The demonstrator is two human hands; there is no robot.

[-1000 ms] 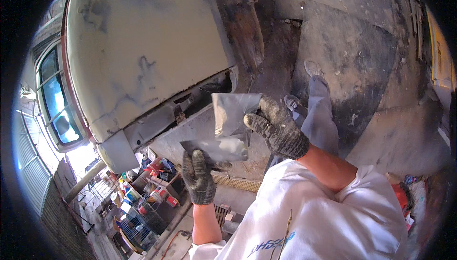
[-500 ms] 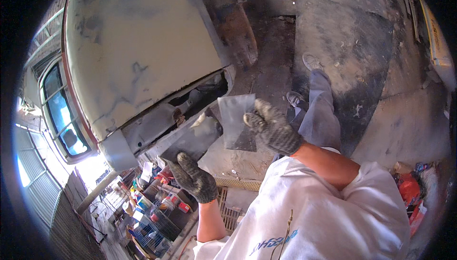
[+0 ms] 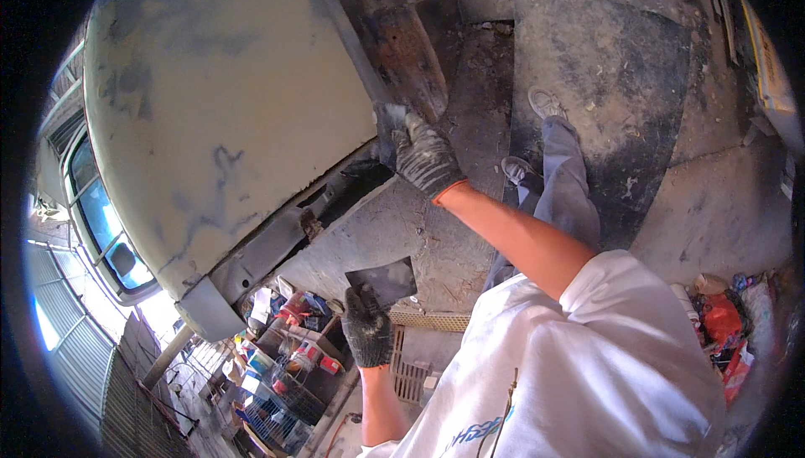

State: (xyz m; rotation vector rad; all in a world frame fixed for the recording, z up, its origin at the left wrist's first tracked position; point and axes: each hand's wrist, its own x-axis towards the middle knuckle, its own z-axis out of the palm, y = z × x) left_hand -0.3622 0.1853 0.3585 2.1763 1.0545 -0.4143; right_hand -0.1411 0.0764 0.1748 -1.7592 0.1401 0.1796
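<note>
My left hand [image 3: 366, 331], in a dark knit glove, grips one edge of a dark grey rectangular sheet [image 3: 390, 280]. The sheet's kind cannot be told. Higher up, my right hand [image 3: 426, 155], in a striped grey glove, is closed round a grey sheet [image 3: 387, 133] at the lower right corner of a large cream vehicle panel [image 3: 235, 81]. That sheet lies along the panel's edge and is partly hidden by the fingers. Grey patches and smudges mark the panel. Below its lower edge runs an open, rusty recess [image 3: 310, 225].
A vehicle window [image 3: 105, 198] stands at the far left. Crates and shelves of clutter [image 3: 293, 353] fill the lower left. Dark flat boards [image 3: 604, 81] cover the floor by my feet. Red and white bags [image 3: 723, 324] lie at the right.
My right hand has moved up and left with its sheet, from beside the recess to the panel's corner. My left hand has shifted slightly right and down with the dark sheet.
</note>
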